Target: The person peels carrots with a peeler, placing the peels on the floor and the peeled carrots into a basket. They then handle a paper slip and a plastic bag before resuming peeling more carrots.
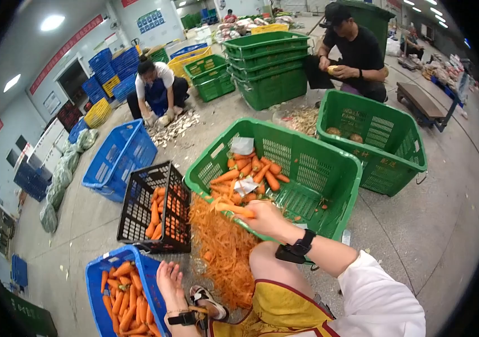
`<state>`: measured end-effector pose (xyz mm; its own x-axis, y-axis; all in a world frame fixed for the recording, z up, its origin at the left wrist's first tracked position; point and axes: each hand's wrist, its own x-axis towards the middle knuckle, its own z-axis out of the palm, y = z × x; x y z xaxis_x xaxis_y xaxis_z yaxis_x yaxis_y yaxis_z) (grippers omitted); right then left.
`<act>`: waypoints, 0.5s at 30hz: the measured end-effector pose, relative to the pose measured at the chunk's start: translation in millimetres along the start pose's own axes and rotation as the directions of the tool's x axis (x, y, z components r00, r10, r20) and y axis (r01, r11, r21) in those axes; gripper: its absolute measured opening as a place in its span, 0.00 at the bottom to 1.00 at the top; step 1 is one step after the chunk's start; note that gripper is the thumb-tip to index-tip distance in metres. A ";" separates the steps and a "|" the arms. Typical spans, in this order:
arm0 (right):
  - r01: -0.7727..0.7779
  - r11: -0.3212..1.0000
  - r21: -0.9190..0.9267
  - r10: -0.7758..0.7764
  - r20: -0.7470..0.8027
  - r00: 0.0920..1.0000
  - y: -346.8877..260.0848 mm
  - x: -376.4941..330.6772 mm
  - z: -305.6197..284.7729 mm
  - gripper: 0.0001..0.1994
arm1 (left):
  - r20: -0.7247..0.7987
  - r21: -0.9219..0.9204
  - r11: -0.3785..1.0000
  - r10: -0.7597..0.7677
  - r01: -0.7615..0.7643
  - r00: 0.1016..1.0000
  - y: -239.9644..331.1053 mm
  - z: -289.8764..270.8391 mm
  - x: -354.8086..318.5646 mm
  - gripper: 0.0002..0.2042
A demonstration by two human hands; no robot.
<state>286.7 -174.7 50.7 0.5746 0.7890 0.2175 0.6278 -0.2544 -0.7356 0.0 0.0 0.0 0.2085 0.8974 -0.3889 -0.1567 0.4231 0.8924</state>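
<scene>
My right hand (266,219) grips a peeled carrot (235,210) and holds it at the near rim of a large green crate (341,164). That crate holds several peeled carrots (250,171) and scraps of white paper. My left hand (169,281) is open with its fingers spread, down by the right edge of a blue crate (94,275) filled with carrots (127,303). Nothing shows in that hand. A heap of orange carrot peelings (225,247) lies on the floor between my hands, in front of my knee.
A black crate (138,205) with carrots stands left of the peelings, with a tipped blue crate (118,157) behind it. Farther right is another green crate (377,135). One person in black (357,50) and one in a blue apron (158,87) crouch by stacked green crates (267,67).
</scene>
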 end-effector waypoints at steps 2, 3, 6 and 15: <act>-0.230 0.973 0.002 0.227 -0.178 0.957 52.1 -13.5 -29.0 0.16 | -0.054 -0.005 1.000 -0.002 0.002 0.999 0.1 2.6 -0.4 0.21; -0.442 0.897 0.011 0.437 -0.171 0.883 78.7 -26.2 -47.2 0.16 | -0.071 -0.005 1.000 0.011 -0.012 0.997 -0.8 2.8 0.5 0.21; -0.516 0.854 -0.066 0.370 -0.621 0.691 144.8 -90.6 -78.4 0.14 | -0.072 -0.010 0.999 -0.048 0.047 0.996 -2.7 -0.7 12.0 0.22; -0.557 0.725 0.406 0.683 -0.532 0.501 199.1 -213.2 11.6 0.31 | 0.029 -0.038 0.997 -0.071 0.072 0.997 -18.8 18.1 15.4 0.19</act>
<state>283.2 -387.1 -149.6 0.9957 -0.0765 -0.0519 -0.0781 -0.3971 -0.9144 23.6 3.6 -18.6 0.2471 0.8611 -0.4443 -0.1774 0.4910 0.8529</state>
